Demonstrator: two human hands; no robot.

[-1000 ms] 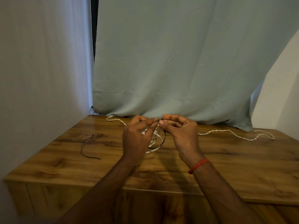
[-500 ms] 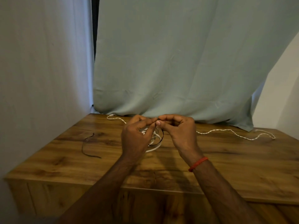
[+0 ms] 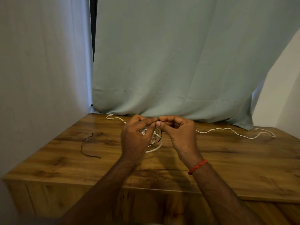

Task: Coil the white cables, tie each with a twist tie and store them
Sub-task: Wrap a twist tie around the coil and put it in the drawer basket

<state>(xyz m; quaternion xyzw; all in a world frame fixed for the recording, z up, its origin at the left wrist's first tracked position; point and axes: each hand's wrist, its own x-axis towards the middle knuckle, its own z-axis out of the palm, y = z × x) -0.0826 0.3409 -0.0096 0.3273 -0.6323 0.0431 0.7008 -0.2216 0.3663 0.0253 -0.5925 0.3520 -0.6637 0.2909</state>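
Tabletop point(image 3: 227, 168) of wood grain in a corner, backed by a pale green curtain point(image 3: 178, 62), with a grey wall point(image 3: 40, 62) at left. At mid-table, left hand point(image 3: 136, 137) and right hand point(image 3: 180, 133) fingertip to fingertip, both pinched on a black twist tie point(image 3: 161, 135) looped about the coiled white cable point(image 3: 154, 148), partly hidden behind the left hand; beyond, a braided white cable point(image 3: 217, 129) strung near the far edge; well to the left, a spare black tie point(image 3: 86, 146). Wide stretch of wood from the hands to the near edge and rightward.
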